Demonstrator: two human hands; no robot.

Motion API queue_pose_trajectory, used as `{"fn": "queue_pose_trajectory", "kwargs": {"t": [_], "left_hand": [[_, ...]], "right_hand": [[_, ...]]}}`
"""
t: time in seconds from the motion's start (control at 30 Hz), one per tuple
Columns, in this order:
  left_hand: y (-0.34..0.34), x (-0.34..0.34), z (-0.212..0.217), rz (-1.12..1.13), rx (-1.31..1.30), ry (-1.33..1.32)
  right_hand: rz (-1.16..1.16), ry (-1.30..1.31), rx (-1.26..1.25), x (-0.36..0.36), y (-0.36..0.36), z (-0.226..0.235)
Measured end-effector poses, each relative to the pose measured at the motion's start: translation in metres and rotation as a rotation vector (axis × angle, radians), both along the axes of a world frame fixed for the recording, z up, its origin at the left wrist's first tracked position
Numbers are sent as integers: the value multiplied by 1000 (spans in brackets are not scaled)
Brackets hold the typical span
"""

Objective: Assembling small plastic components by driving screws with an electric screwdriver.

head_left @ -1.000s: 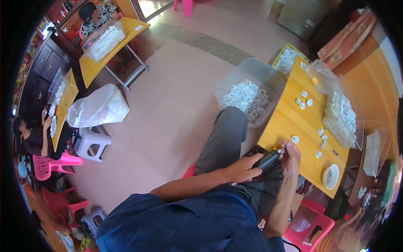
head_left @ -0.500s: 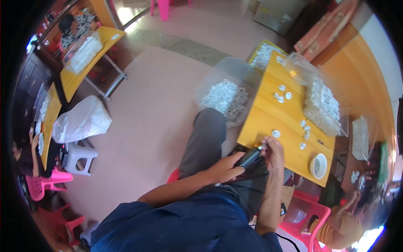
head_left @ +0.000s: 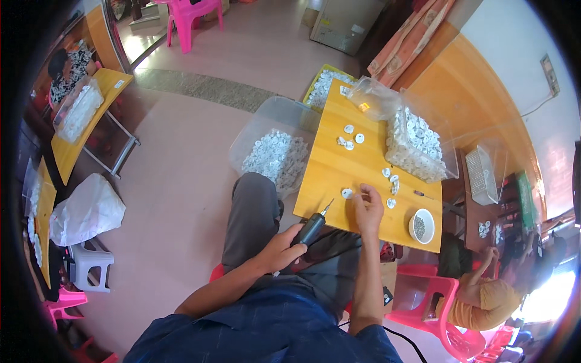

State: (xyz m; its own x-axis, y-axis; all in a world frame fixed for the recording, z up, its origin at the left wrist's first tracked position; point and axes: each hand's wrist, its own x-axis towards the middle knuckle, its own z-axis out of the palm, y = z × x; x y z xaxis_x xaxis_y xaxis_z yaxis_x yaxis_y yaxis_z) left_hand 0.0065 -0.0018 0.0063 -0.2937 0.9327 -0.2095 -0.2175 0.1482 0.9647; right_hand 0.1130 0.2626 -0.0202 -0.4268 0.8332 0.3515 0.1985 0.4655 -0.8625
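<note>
My left hand [head_left: 281,249] is wrapped around a black electric screwdriver [head_left: 311,229], its bit pointing up toward the near edge of the yellow table [head_left: 324,160]. Over that table my right hand [head_left: 368,213] has its fingers bent together. Whatever they hold, if anything, is too small to make out. A round white part [head_left: 347,193] lies just left of those fingertips. More small white parts [head_left: 392,183] are scattered to the right and farther back. At the right side stands a white bowl [head_left: 430,225] of small grey pieces, and a small screwdriver [head_left: 423,194] lies beyond it.
A clear bin [head_left: 445,164] heaped with white parts stands at the table's right edge. Left of the table, a large clear tub [head_left: 245,130] holds more. A yellow crate [head_left: 310,91] sits behind. People sit at left and right; a pink chair [head_left: 423,305] is at my right.
My right hand has left the screwdriver's tip and now hovers over the table by the round white part. The screwdriver in my left hand stands apart from it. The whole view has shifted.
</note>
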Motion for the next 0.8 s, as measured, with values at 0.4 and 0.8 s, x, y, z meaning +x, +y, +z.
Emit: {"fn": "queue_pose_trajectory", "kwargs": {"t": [0.4, 0.8], "left_hand": [[-2, -2, 0, 20, 3, -25], [-2, -1, 1, 2, -16, -18]], "right_hand": [[-75, -195, 180, -10, -27, 17], [34, -290, 230, -21, -23, 5]]}}
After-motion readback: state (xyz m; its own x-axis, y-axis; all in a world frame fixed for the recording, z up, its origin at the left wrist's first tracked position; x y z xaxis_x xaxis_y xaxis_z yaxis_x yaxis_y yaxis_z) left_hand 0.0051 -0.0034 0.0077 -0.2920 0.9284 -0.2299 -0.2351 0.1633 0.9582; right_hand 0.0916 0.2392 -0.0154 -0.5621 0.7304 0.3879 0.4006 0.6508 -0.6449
